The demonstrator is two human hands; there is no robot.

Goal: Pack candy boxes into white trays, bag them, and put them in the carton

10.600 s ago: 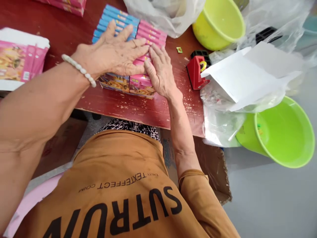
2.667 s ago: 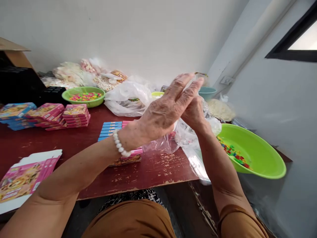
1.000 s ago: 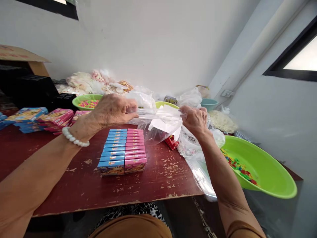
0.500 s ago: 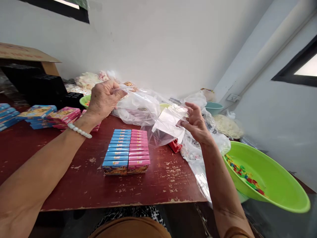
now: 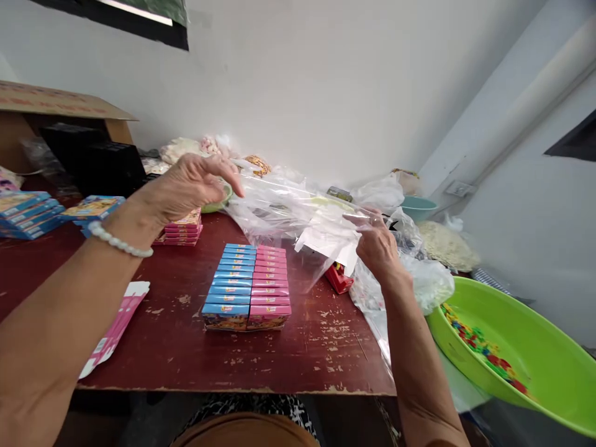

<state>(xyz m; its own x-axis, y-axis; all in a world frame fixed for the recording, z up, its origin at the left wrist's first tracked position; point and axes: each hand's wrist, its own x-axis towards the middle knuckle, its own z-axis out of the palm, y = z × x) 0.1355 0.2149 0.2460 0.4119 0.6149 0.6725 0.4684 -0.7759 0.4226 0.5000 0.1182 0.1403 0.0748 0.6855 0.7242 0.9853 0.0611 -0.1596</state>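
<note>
A clear plastic bag (image 5: 288,192) is stretched between my two hands above the table. My left hand (image 5: 195,180), with a beaded bracelet on its wrist, has its fingers bent around the bag's left edge. On the right, my right hand (image 5: 377,239) is closed on the other end of the bag. Below them, two rows of small boxes stand packed side by side on the dark red table: blue boxes (image 5: 230,282) at the left and pink boxes (image 5: 270,284) at the right. White paper (image 5: 328,239) shows behind the plastic.
Stacks of blue boxes (image 5: 30,214) and pink boxes (image 5: 184,230) stand at the left. Flat pink cartons (image 5: 116,323) lie near the front edge. A red object (image 5: 339,278) is beside plastic bags. A green basin (image 5: 526,347) with colourful pieces is at the right.
The bag is now drawn out wider and flatter between my hands. My left hand has shifted left relative to the boxes. The view has turned slightly left, and the flat pink cartons now show.
</note>
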